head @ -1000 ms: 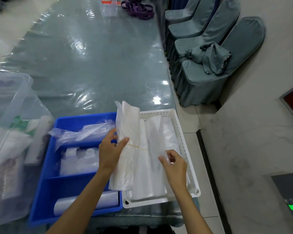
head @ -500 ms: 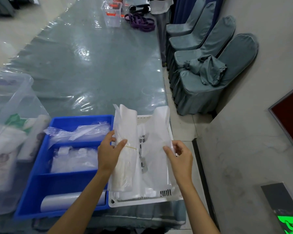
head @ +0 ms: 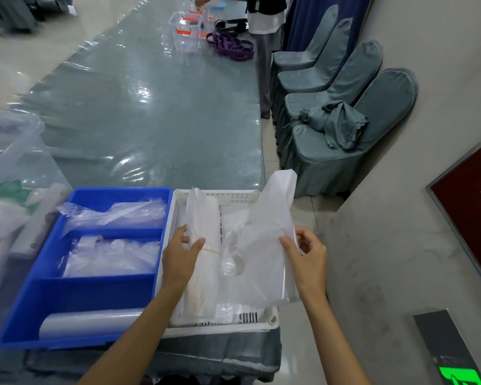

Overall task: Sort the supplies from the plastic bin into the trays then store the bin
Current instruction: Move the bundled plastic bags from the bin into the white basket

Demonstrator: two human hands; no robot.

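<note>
Your left hand (head: 181, 255) grips the banded bag bundle (head: 203, 245) over the white tray (head: 261, 325); your right hand (head: 307, 255) pinches a loose bag (head: 264, 240) by its edge. Both look light, limp and slippery, so hold near the band. The tray's rim lies close below; open room is above

R hand (head: 306, 255) has pulled one bag (head: 264, 245) rightward off bundle (head: 203, 245).
</note>
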